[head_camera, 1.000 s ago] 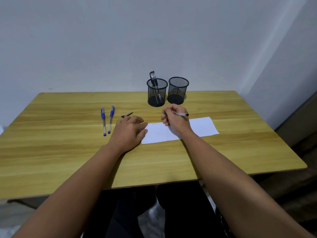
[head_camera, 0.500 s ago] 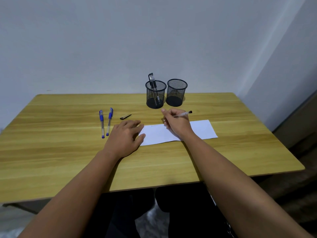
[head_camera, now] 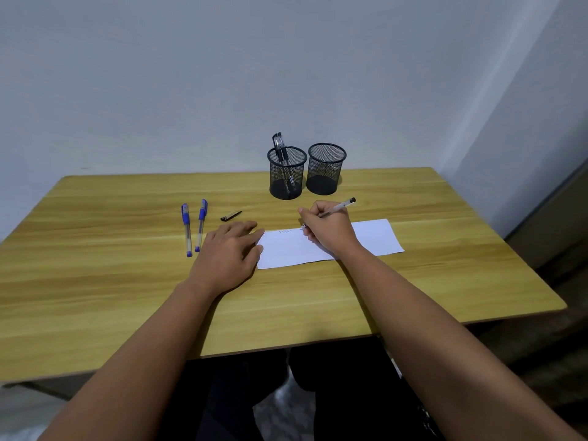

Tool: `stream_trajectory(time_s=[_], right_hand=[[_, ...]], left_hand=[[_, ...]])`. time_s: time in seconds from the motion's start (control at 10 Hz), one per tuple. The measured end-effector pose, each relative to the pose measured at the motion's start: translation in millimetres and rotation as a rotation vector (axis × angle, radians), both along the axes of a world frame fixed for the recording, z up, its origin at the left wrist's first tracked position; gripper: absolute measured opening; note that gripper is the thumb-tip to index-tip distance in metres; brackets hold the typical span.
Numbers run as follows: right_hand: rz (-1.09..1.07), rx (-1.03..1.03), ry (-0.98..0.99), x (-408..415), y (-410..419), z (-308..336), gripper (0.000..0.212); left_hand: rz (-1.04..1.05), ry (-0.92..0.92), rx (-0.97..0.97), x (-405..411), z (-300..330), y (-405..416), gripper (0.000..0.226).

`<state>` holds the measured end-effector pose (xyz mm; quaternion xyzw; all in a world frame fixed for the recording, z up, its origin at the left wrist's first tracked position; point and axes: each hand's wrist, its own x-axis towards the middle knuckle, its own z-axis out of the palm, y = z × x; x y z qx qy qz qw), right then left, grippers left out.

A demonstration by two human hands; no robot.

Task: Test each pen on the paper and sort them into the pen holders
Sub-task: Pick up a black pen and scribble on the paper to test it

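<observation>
My right hand (head_camera: 327,229) grips a clear pen with a black end (head_camera: 342,205), its tip down on the white paper (head_camera: 375,238). A faint scribble (head_camera: 284,231) shows near the paper's top left. My left hand (head_camera: 229,256) lies flat, fingers spread, on the paper's left edge. Two blue-capped pens (head_camera: 194,227) lie side by side to the left. A black pen cap (head_camera: 231,215) lies beside them. At the back stand two black mesh pen holders: the left holder (head_camera: 287,173) holds two black pens, and I see nothing in the right holder (head_camera: 325,168).
The wooden table (head_camera: 95,281) ends at a front edge close to my body and a right edge near the grey wall corner. A pale wall stands right behind the holders.
My right hand tilted the pen from lying flat across my fingers into a writing hold and brought its tip onto the paper. My left hand stayed on the paper's edge.
</observation>
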<state>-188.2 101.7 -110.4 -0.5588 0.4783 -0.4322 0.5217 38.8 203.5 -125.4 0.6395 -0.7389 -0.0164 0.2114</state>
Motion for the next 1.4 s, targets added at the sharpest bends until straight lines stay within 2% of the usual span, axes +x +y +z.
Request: stream_trajectory(time_s=[0.2,0.5,0.9,1.1,1.4], right_hand=[[-0.023,-0.061,0.042,-2.5,1.5,-4.0,0.041],[0.03,-0.091,0.057,-1.9,-0.2,-6.5,0.04],[0.061,-0.14,0.177,0.0,-0.1,-6.7,0.039],[0.057,-0.114,0.104,-2.0,-2.5,-8.9,0.038],[0.053,-0.131,0.117,-0.8,-1.7,-9.6,0.037]], left_hand=[[0.03,-0.008,-0.007,-2.9,0.5,1.3,0.054],[0.059,-0.024,-0.01,-3.9,-0.3,0.9,0.057],[0.061,-0.026,0.0,-5.3,2.3,1.7,0.058],[0.054,-0.026,0.003,-4.8,1.5,1.1,0.058],[0.057,-0.033,0.01,-4.6,1.8,1.0,0.059]])
